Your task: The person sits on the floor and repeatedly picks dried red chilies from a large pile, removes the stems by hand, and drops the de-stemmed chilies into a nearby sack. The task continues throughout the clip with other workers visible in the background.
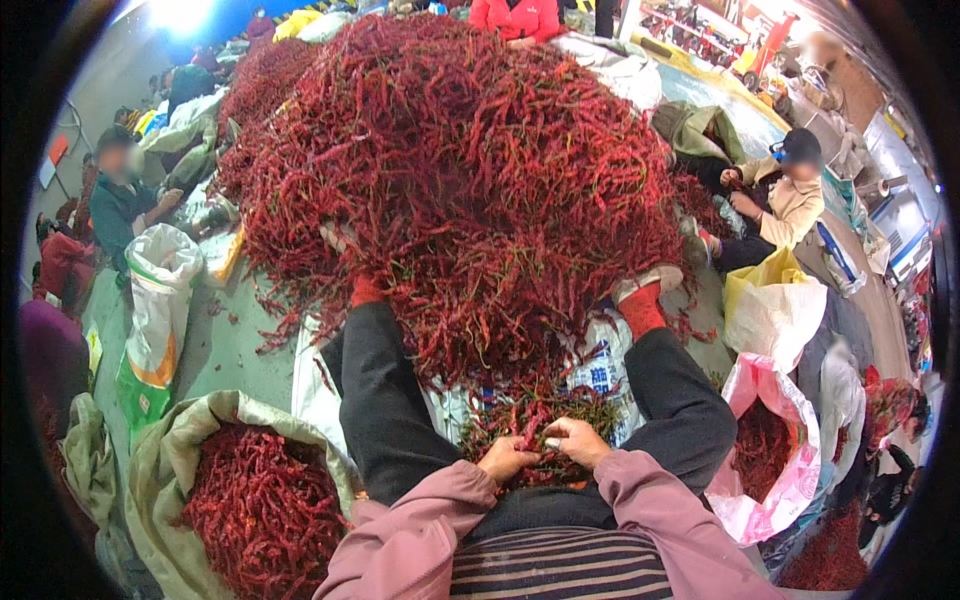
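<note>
Low between my knees, my left hand [511, 458] grips a red chili pepper [533, 424] that sticks up past the fingers. My right hand [579, 442] meets it from the other side, thumb and fingertips pinched at the same pepper; a pale covering shows on the thumb. Their exact contact is partly hidden by the fingers. Beneath both hands lies a small heap of green stems and red peppers [600, 411], on white printed woven sacking [600, 360]. Ahead rises a large mound of red chili peppers [457, 172], with my feet at its near edge.
An open olive sack [161, 480] full of red peppers [259, 517] stands at my left. At my right are a pink-and-white sack [799, 480] holding peppers and a yellow-white sack [776, 315]. A white-green sack [161, 300] stands farther left. Several people sit around the mound.
</note>
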